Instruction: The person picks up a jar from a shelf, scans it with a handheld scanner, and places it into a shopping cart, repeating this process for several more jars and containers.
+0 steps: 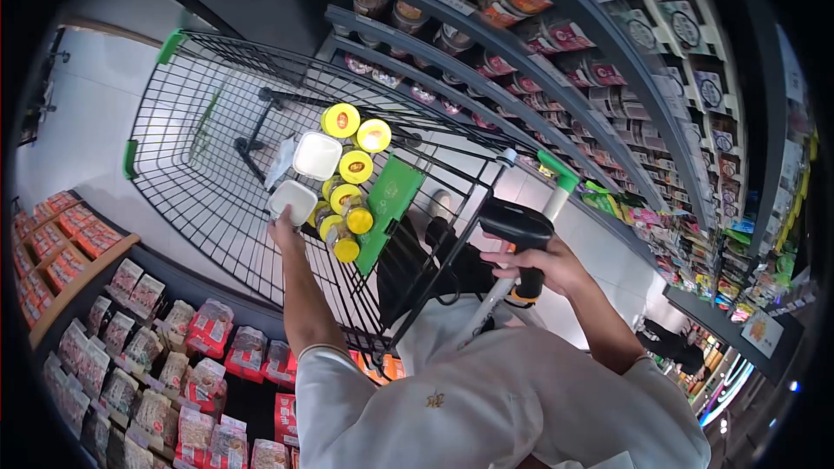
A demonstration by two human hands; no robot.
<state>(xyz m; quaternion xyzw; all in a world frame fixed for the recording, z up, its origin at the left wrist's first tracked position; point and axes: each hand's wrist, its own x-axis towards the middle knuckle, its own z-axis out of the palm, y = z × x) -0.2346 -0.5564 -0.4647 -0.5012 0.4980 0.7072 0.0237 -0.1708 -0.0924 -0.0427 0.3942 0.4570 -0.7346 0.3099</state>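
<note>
My left hand (283, 233) reaches into the wire shopping cart (187, 243) and grips a white-lidded tub (294, 201) by its near edge. Just beyond it sits a second white-lidded tub (318, 155). Several yellow-lidded jars (355, 167) stand close by, against the green panel (388, 200) of the cart. In my right hand (556, 266) is a black pistol-grip barcode scanner (517, 224), held by its handle above the cart's push bar (560, 195). Part of the scanner's grip is hidden by my fingers.
Shelves (486, 26) with tubs and packets run along the right. At lower left, a display holds bagged goods (152, 412) and red packs (211, 324); orange packs (67, 269) fill a wooden rack beside it. Another person in dark clothes (673, 346) is at far right.
</note>
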